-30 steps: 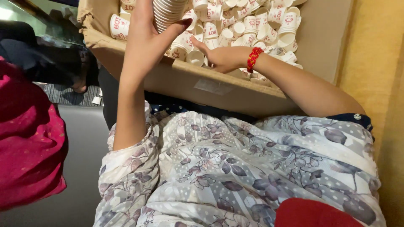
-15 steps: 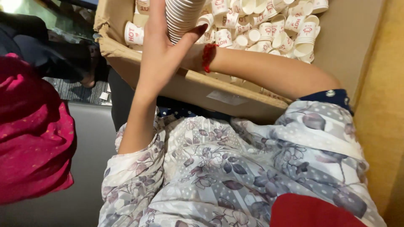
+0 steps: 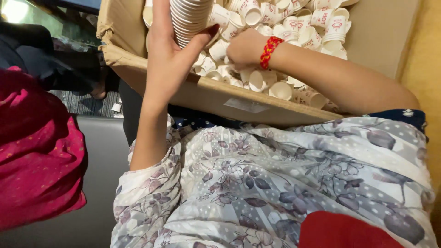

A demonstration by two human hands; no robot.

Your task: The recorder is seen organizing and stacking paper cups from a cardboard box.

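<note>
Head view, nearest first: a grey floral-print garment (image 3: 275, 183) covered the lap, with a magenta cloth (image 3: 36, 151) beside it. Above it, the left hand (image 3: 172, 64) was wrapped around a tall stack of nested white paper cups (image 3: 188, 18), thumb pressed to its side. The right hand (image 3: 243, 48), wearing a red thread bracelet (image 3: 270, 51), curled down among loose white paper cups (image 3: 294, 27); whether it pinched one could not be told. Both reached into the open brown cardboard box (image 3: 216, 98), filled with jumbled cups. Gathering seemed in hand; adding another would need its mouth aligned with the stack.
</note>
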